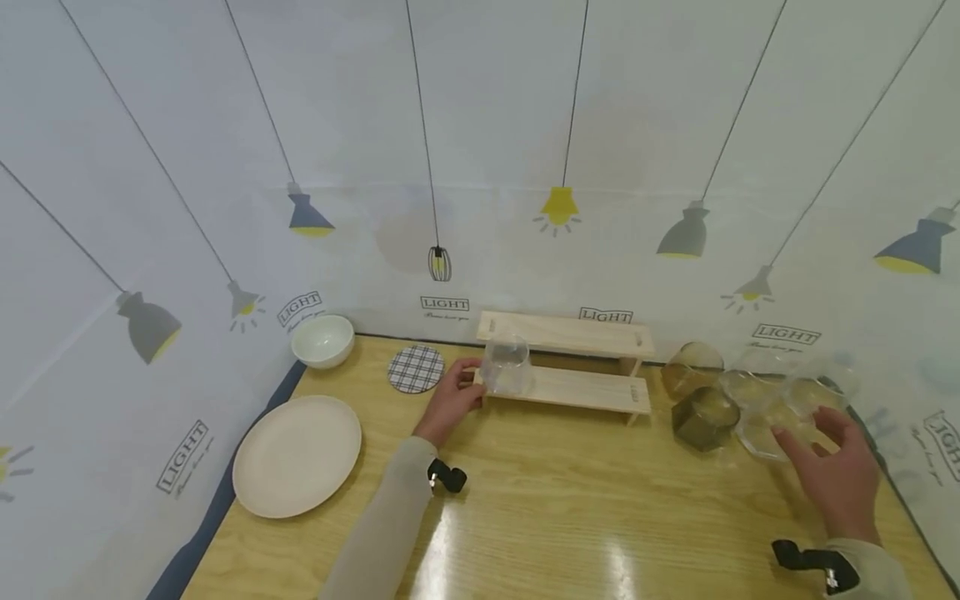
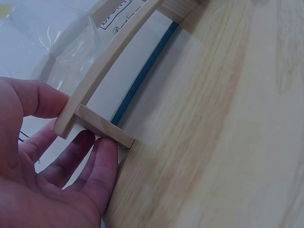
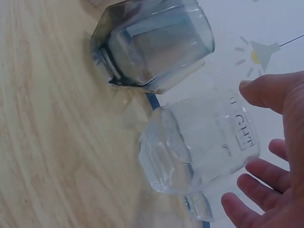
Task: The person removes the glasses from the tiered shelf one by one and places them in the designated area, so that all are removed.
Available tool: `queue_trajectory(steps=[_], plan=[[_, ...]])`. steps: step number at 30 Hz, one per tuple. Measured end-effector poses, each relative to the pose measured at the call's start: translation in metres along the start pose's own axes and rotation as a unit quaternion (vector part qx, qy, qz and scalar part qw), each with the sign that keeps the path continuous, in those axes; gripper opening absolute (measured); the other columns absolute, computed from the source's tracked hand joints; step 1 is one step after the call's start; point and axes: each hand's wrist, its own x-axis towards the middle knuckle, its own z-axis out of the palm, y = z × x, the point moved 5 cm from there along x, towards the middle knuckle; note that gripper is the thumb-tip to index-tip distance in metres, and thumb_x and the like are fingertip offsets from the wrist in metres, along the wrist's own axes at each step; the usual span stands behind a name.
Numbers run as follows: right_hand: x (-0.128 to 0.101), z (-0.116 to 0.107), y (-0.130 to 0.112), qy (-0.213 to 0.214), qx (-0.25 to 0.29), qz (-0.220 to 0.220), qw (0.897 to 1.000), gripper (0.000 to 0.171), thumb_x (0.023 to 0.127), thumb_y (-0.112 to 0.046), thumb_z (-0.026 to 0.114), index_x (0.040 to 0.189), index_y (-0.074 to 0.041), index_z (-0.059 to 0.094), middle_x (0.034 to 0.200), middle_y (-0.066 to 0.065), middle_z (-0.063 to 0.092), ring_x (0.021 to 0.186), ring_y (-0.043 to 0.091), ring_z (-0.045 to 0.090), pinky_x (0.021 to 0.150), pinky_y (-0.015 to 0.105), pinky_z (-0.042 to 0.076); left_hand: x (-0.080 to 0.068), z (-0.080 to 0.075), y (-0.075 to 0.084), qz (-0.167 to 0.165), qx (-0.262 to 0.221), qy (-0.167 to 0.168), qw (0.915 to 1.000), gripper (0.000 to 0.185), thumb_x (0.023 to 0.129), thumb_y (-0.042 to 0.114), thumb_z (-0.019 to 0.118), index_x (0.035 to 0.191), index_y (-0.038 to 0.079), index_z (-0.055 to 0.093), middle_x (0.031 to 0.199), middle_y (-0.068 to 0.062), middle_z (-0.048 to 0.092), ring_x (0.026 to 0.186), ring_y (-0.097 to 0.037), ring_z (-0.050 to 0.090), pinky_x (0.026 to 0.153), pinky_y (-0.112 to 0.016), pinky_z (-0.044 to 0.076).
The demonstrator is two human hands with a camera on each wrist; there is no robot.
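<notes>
A wooden two-step shelf point(image 1: 577, 388) stands against the back wall. My left hand point(image 1: 453, 396) grips the left end of its lower step, the thumb at the board and the fingers by the leg point(image 2: 102, 124) in the left wrist view. On that end of the step sits a clear glass point(image 1: 507, 360). At the far right my right hand point(image 1: 840, 471) is spread at the rim of another clear glass point(image 3: 204, 142), thumb on one side and fingers on the other. A smoky grey glass point(image 3: 154, 45) stands beside that glass.
Behind the grey glass is an amber glass point(image 1: 690, 367), with more clear glasses point(image 1: 817, 385) near the right wall. On the left lie a large plate point(image 1: 297, 457), a white bowl point(image 1: 322, 342) and a checked round coaster point(image 1: 416, 369). Walls rise behind and beside the wooden table point(image 1: 540, 492).
</notes>
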Motion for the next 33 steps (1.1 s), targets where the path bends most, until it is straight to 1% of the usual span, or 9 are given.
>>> queue_trajectory(steps=[4,6,10,13,17,20,23,29,33], plan=[[-0.006,-0.007,-0.010,0.024,0.032,0.016,0.999,0.077,0.096,-0.041,0.076,0.161,-0.020,0.041,0.166,0.007,0.043,0.154,0.023,0.039,0.123,0.038,0.042,0.001,0.002,0.000,-0.001,-0.001,-0.003,1.0000,0.046,0.100,0.012,0.066,0.144,0.020,0.056,0.133,-0.017,0.059,0.111,-0.023,0.063,0.091,-0.039,0.061],[-0.010,-0.009,-0.017,0.035,0.047,0.016,0.998,0.074,0.097,-0.041,0.076,0.160,-0.022,0.043,0.165,0.004,0.044,0.154,0.022,0.040,0.124,0.039,0.040,0.002,0.001,0.000,-0.001,-0.001,-0.002,1.0000,0.046,0.100,0.012,0.067,0.144,0.020,0.056,0.133,-0.017,0.060,0.112,-0.023,0.063,0.092,-0.040,0.061],[-0.019,-0.012,-0.035,0.065,0.074,-0.006,0.995,0.065,0.096,-0.035,0.078,0.154,-0.025,0.051,0.156,-0.004,0.052,0.148,0.014,0.046,0.120,0.032,0.044,0.003,0.001,-0.002,-0.002,0.003,-0.001,1.0000,0.046,0.101,0.014,0.066,0.145,0.020,0.055,0.133,-0.017,0.059,0.112,-0.023,0.063,0.093,-0.041,0.061],[-0.027,-0.012,-0.051,0.075,0.090,-0.035,0.993,0.058,0.096,-0.030,0.079,0.149,-0.026,0.056,0.148,-0.012,0.056,0.137,0.005,0.050,0.114,0.023,0.046,0.001,0.000,-0.001,-0.004,0.006,0.002,1.0000,0.046,0.101,0.013,0.066,0.145,0.021,0.055,0.134,-0.016,0.059,0.113,-0.023,0.063,0.093,-0.040,0.061],[-0.037,-0.011,-0.072,0.077,0.111,-0.079,0.988,0.052,0.095,-0.024,0.080,0.143,-0.023,0.061,0.135,-0.018,0.059,0.122,-0.007,0.051,0.099,0.009,0.047,0.001,0.001,0.000,-0.004,0.011,0.002,0.9999,0.046,0.101,0.013,0.065,0.146,0.020,0.054,0.134,-0.017,0.059,0.113,-0.023,0.064,0.092,-0.039,0.061],[-0.042,-0.005,-0.085,0.078,0.127,-0.125,0.981,0.048,0.094,-0.019,0.081,0.139,-0.016,0.064,0.125,-0.022,0.059,0.115,-0.009,0.052,0.090,0.004,0.046,0.000,0.002,0.000,-0.006,0.013,0.001,0.9999,0.047,0.101,0.014,0.065,0.147,0.020,0.054,0.135,-0.017,0.059,0.113,-0.023,0.064,0.093,-0.040,0.061],[-0.044,0.005,-0.094,0.071,0.139,-0.165,0.974,0.046,0.093,-0.014,0.081,0.136,-0.010,0.064,0.120,-0.023,0.059,0.114,-0.009,0.055,0.086,0.003,0.047,0.000,0.003,0.000,-0.011,0.013,0.003,0.9998,0.047,0.101,0.014,0.066,0.147,0.020,0.053,0.135,-0.017,0.059,0.114,-0.024,0.064,0.095,-0.042,0.060],[-0.058,0.033,-0.119,0.024,0.168,-0.190,0.967,0.045,0.095,-0.011,0.079,0.136,-0.006,0.063,0.117,-0.017,0.061,0.112,-0.004,0.060,0.083,0.005,0.050,0.001,0.003,-0.001,-0.012,0.016,0.001,0.9998,0.047,0.101,0.014,0.065,0.147,0.021,0.053,0.136,-0.016,0.059,0.115,-0.024,0.064,0.094,-0.040,0.061],[-0.067,0.053,-0.136,-0.006,0.189,-0.214,0.959,0.044,0.096,-0.011,0.078,0.136,-0.004,0.062,0.119,-0.012,0.061,0.113,-0.001,0.060,0.085,0.007,0.051,0.001,0.002,-0.001,-0.014,0.017,0.002,0.9998,0.048,0.101,0.015,0.065,0.147,0.022,0.053,0.137,-0.015,0.059,0.117,-0.025,0.063,0.095,-0.041,0.060]])
